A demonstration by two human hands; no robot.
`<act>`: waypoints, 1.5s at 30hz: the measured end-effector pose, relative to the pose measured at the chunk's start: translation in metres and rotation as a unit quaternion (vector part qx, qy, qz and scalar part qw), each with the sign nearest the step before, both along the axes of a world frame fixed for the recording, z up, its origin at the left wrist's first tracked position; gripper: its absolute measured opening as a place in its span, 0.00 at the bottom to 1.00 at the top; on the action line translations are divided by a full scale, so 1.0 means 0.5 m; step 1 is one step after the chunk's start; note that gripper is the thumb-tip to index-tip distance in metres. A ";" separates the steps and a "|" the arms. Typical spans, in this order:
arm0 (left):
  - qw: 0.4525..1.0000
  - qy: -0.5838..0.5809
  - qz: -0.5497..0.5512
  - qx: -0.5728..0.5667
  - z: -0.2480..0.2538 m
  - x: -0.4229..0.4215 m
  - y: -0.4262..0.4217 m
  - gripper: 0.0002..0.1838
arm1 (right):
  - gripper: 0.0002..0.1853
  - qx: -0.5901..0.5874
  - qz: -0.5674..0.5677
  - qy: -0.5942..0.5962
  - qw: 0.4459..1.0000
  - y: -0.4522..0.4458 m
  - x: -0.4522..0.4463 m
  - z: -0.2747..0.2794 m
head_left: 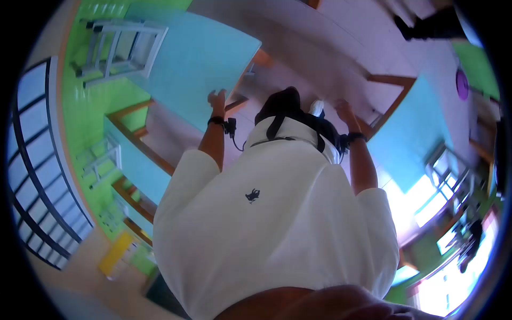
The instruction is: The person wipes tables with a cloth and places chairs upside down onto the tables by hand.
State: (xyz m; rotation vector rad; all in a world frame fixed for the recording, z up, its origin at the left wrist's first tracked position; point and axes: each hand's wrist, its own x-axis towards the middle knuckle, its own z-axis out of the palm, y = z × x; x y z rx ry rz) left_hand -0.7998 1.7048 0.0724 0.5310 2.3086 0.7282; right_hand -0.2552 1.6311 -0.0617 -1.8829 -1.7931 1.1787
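My left hand point(216, 100) is held over the near edge of a light blue table point(197, 58), its fingers loosely bent and apart with nothing in them. I cannot tell if it touches the tabletop. My right hand point(344, 110) hangs to the right of my legs, beside the wooden edge of another blue table point(408, 130). Its fingers look spread and hold nothing. Each wrist carries a dark band, and a small black device point(230, 127) with a cable sits at the left one.
A grey-framed stool point(125, 50) rests on the left table. More blue tables with wooden frames point(141, 144) line the left side. Metal-legged stools point(450, 173) are at the right. Another person's dark-clad leg point(434, 25) shows at the top right.
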 end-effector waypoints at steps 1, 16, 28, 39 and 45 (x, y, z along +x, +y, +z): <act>0.997 0.070 -0.039 0.012 -0.023 0.005 0.020 0.37 | 0.15 0.057 0.042 0.008 0.997 0.064 -0.017 0.048; 0.931 0.326 -0.162 0.034 -0.100 0.112 0.511 0.32 | 0.14 -0.183 0.175 0.092 0.963 0.654 -0.371 0.076; 0.943 0.296 -0.150 -0.035 -0.112 0.096 0.547 0.33 | 0.25 -0.285 0.307 0.265 0.869 0.942 -0.771 -0.318; 0.936 0.307 -0.158 -0.069 -0.127 0.106 0.531 0.33 | 0.36 -0.407 0.299 0.161 0.848 0.961 -1.073 -0.405; 0.931 0.323 -0.156 -0.062 -0.134 0.109 0.528 0.33 | 0.39 -0.428 0.252 0.231 0.836 0.973 -1.070 -0.415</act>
